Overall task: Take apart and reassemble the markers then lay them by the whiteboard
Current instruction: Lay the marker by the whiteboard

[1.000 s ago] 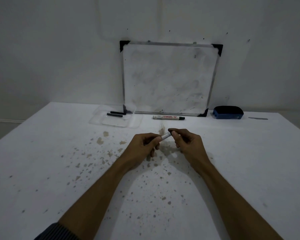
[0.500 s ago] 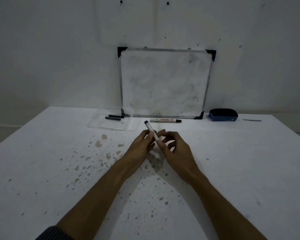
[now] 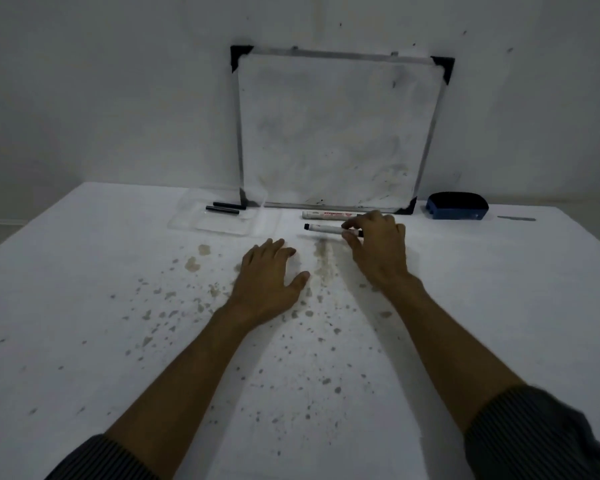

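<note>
A whiteboard leans on the wall at the back of the table. One white marker lies along its lower edge. Just in front of it, a second white marker with black ends lies level at the table surface, and my right hand pinches its right end between thumb and fingers. My left hand rests flat on the table to the left, fingers spread, holding nothing.
A clear plastic tray at the board's left corner holds two black marker parts. A blue eraser sits right of the board, with a thin grey strip beyond it. The white table is spattered with brown stains.
My right hand carried the marker forward from between both hands to a spot beside the first marker. My left hand let go and dropped flat on the table.
</note>
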Demonstrator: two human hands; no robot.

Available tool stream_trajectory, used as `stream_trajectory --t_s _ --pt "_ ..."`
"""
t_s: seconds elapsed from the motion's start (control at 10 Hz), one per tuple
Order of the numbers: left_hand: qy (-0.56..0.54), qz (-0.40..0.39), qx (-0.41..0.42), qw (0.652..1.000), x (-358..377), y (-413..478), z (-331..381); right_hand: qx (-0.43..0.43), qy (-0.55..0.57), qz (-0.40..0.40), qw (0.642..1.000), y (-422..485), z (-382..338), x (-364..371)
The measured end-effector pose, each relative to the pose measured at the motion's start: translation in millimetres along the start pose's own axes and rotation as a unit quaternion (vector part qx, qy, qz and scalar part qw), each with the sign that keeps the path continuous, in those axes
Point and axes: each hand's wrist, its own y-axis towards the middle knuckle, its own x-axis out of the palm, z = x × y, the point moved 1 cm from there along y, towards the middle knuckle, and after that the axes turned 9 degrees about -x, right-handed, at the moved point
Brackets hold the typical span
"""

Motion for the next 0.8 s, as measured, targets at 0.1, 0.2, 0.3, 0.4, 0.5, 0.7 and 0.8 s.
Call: stream_trajectory --t_s 0.1,0.2,0.3,0.4,0.5,0.7,0.8 --pt "0.014 0.006 0.014 1.0 5 3 -3 -0.002 -0.036 -0.009 0.999 21 5 16" --pt "0.017 0.018 0.025 0.999 6 5 -5 0.013 -0.035 -0.022 0.999 32 8 31" --pt "0.021 0.029 0.027 0.999 7 6 -6 0.038 -0.026 -0.031 0.998 33 7 41" --pt "0.014 0.028 0.026 0.999 6 6 -7 0.043 -0.025 -0.016 0.999 28 6 37" --pt "0.009 0.018 0.014 1.0 2 6 -7 0.05 -0.027 -0.006 0.998 15 -1 26" --pt "-0.033 0.017 -0.002 0.999 -1 3 -5 0.093 0.061 0.0 0.994 -33 -29 -1" --pt "-0.102 0.029 -0.016 0.994 -7 0 0 0.128 0.174 -0.028 0.976 -53 -40 -17"
